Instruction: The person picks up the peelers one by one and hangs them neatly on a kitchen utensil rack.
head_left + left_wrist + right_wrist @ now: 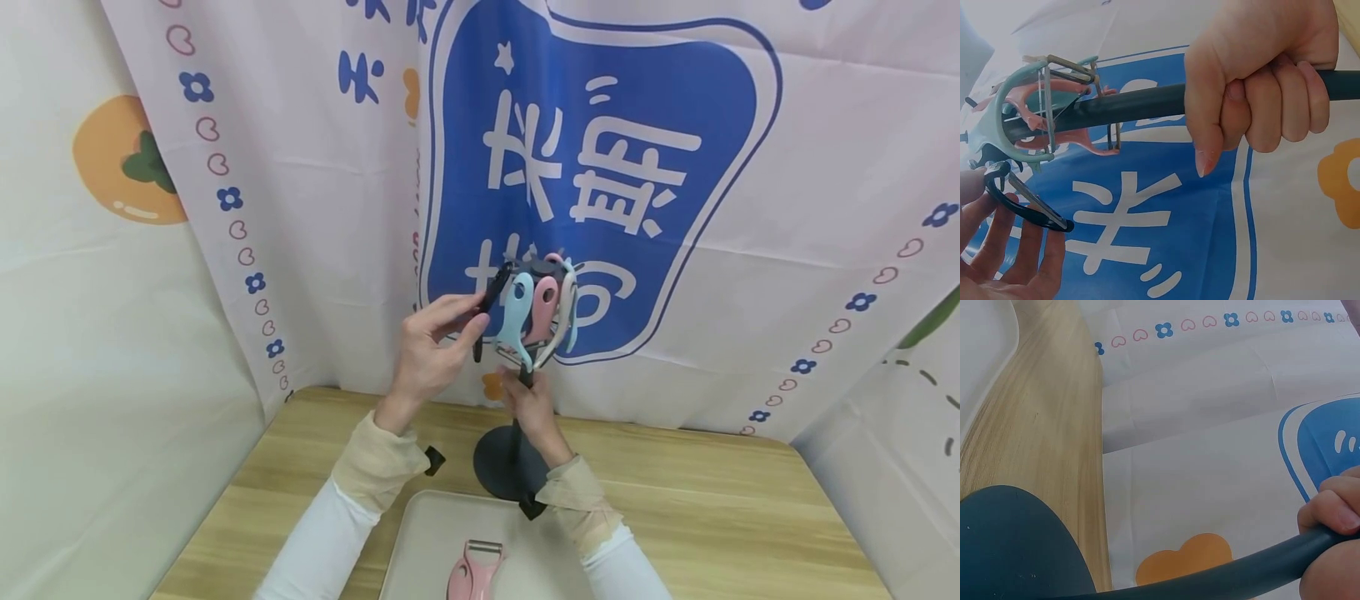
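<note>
My left hand pinches a black peeler between thumb and fingers, close beside the top of a dark stand. In the left wrist view the black peeler is near the stand's hooks; whether it touches one I cannot tell. Around the head of the stand hang a light blue peeler, a pink peeler, a pale grey peeler and others partly hidden. Below them my right hand grips the stand's pole, fingers wrapped round it.
The stand's round base is on the wooden table. In front of it lies a beige tray bearing a pink peeler. A printed white cloth hangs behind, close to the stand.
</note>
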The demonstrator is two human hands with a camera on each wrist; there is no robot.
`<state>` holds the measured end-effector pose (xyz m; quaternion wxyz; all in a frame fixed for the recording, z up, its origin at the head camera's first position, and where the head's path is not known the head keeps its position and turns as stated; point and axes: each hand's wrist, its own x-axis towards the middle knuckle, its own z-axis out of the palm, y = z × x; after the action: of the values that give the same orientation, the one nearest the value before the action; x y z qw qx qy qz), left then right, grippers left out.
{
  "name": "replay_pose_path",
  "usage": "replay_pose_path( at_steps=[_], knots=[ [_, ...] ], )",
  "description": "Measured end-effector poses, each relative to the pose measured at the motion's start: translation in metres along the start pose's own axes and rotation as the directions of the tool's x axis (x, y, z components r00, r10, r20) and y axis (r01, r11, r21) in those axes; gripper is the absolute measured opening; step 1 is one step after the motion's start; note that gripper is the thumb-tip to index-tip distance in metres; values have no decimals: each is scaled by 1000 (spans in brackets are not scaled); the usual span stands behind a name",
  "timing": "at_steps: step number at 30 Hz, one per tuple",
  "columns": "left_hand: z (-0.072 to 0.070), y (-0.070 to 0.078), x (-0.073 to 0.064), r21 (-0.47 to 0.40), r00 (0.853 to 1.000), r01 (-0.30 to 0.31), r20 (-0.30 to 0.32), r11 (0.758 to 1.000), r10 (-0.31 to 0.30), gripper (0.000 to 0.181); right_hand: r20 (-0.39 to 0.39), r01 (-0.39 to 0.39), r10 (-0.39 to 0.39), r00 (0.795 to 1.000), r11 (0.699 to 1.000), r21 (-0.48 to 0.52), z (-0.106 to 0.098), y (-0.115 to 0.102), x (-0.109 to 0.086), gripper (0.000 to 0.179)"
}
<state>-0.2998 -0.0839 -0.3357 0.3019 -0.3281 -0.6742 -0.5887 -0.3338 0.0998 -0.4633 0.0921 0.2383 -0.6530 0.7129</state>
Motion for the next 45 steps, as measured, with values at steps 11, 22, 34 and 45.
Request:
replay_pose_path(
  at_steps=[11,22,34,45],
  knots=[
    [7,0,2,1,1000,-7,15,1000,7,36,5,35,-35,999,999,-2,1,1,0,60],
    [11,2,-2,-8,999,51,-7,999,-51,35,-14,0,0,1000,1000,-1,0,0,0,56],
    [-1,10,-29,59,1000,10,-26,998,-8,21,-13,-8,9,1000,1000,25,0,0,-1,55],
    [-2,16,-83,133,997,-18,81,991,7,16,-5,-27,27,1000,999,33,2,-3,-1,55]
  ],
)
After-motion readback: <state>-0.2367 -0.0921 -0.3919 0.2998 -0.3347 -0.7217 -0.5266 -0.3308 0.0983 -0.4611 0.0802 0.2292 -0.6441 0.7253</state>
